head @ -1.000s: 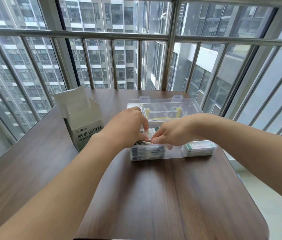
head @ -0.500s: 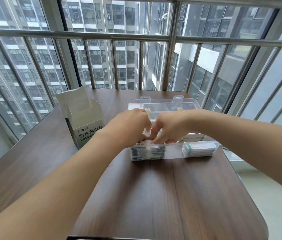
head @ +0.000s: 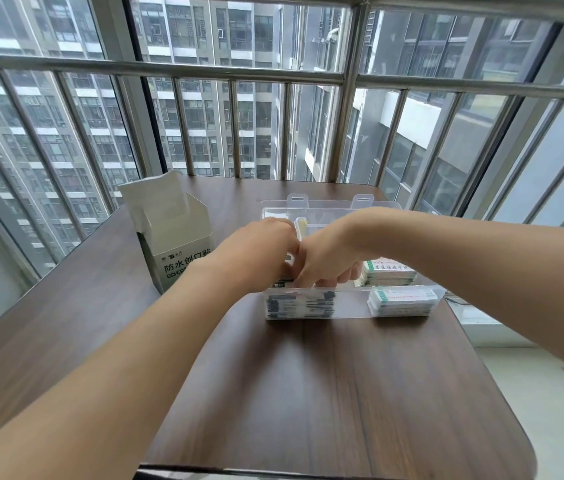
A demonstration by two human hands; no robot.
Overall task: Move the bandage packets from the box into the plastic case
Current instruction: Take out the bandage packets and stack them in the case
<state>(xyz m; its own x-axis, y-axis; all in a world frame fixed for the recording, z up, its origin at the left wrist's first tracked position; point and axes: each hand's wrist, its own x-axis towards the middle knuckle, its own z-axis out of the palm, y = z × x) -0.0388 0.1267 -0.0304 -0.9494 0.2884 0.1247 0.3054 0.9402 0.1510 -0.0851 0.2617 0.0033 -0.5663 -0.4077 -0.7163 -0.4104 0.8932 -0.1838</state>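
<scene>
A clear plastic case (head: 350, 306) lies open on the table, its lid (head: 329, 205) tipped back. The front left compartment holds a stack of dark-printed bandage packets (head: 299, 305). My left hand (head: 260, 252) and right hand (head: 325, 259) meet knuckle to knuckle just behind that stack, over the left side of the case. Their fingers curl downward around a bundle of dark packets (head: 282, 283) that peeks out beneath them. The fingertips are mostly hidden. The open grey bandage box (head: 176, 237) stands upright left of the case, flaps up.
Two stacks of white, green-edged packets fill the right compartments of the case, one at the front (head: 402, 301) and one behind it (head: 388, 273). The brown wooden table (head: 325, 393) stands against a window with metal railing bars (head: 156, 69). The table's right edge drops to the floor.
My right hand has slid left until it touches the left hand. Both hands sit slightly farther back over the case. The front left stack lies uncovered in its compartment.
</scene>
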